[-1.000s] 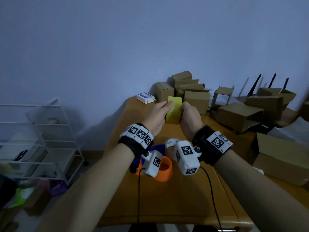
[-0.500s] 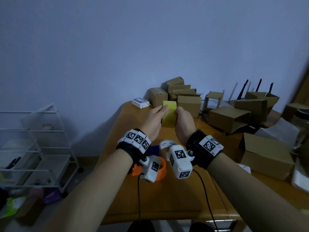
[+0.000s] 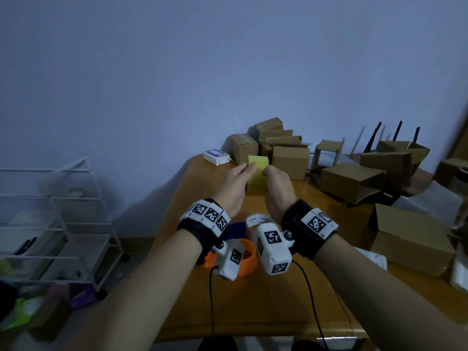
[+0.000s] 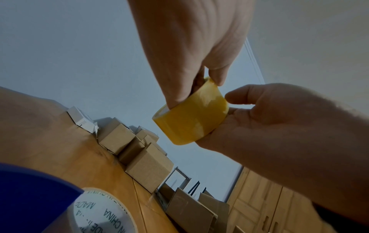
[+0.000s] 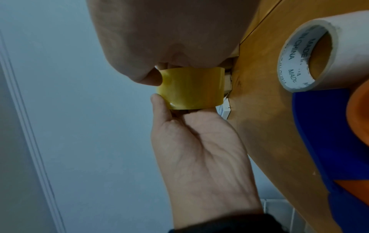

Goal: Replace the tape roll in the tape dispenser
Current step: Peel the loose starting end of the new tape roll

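Now both hands pinch the yellow tape roll above the worktop: left hand steadying, right hand should pick for the loose end.

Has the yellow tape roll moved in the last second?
No: the yellow tape roll still sits just left of the same cardboard box.

The wrist cameras hide most of the dispenser; fingers cover the yellow roll's edges.
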Tool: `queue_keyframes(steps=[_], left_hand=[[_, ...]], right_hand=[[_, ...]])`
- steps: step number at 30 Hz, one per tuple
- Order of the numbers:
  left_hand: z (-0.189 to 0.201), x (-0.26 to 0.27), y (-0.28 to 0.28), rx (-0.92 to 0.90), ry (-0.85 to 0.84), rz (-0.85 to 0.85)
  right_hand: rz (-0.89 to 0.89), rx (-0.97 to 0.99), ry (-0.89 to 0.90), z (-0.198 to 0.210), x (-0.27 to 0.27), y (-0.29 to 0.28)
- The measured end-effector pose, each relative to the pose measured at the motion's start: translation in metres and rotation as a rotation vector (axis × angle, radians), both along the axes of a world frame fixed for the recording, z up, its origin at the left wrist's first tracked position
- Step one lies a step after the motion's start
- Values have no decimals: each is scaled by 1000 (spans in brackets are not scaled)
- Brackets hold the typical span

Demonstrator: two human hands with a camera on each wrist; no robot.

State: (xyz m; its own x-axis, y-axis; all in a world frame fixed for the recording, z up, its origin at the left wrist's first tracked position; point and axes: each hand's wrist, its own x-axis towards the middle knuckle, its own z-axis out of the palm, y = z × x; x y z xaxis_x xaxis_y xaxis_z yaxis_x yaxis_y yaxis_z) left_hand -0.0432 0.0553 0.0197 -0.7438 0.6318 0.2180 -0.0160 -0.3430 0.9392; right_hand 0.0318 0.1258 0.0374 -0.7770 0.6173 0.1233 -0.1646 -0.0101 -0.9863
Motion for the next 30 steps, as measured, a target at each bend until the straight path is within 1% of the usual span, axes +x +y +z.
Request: queue_keyframes(steps=[4,9,12,17,21,25,30], left_hand=[[-2,-1,2,14,-21,15],[-1,0,2,22,-64,0],[-3,-2,3,10,-71,-4],[-10,-9,3,-52,-73,10],[-12,-11,3,-88,-41,26],[-12,-10,2,-91,-26,15],[-14,-5,4,-113,0,35]], right_hand=[[14,-73,-1,-3,-2,2],[84,-105,66,-8,-2,7],[99,-61,70,-10,-2,10],[175,14,73,-19,1,13],[212,27,63,-24,1,13],[212,13,69,-26,0,14],[124,-55,69,-22,-5,12]])
